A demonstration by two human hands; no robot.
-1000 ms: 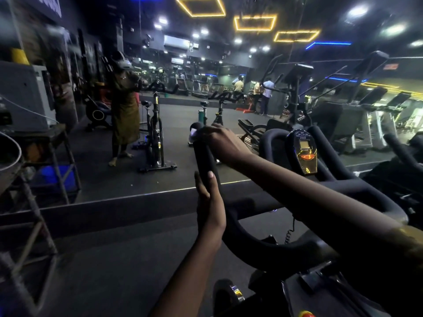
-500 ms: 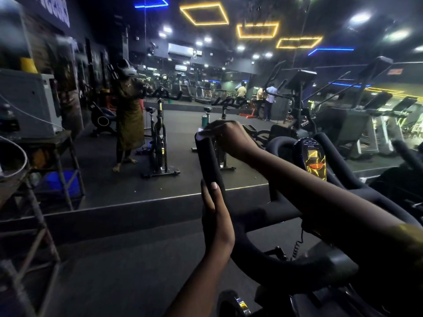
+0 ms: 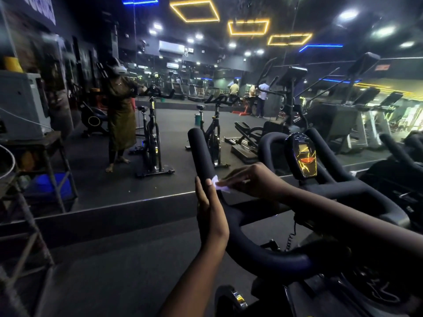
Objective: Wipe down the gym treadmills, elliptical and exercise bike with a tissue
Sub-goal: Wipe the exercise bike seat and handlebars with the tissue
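Left grip (image 3: 211, 213): my fingers are straight and lie flat along the outer side of the handlebar (image 3: 201, 152) horn, curled round nothing. Right grip (image 3: 254, 181): reaches across from the right, with the fingertips pinching a small white tissue (image 3: 219, 184). The tissue is pressed to the same horn, about halfway up and just beside my left fingertips. Console (image 3: 301, 154): orange-lit, right of both grips and touching neither. Room is dim; I cannot make out the thumb positions.
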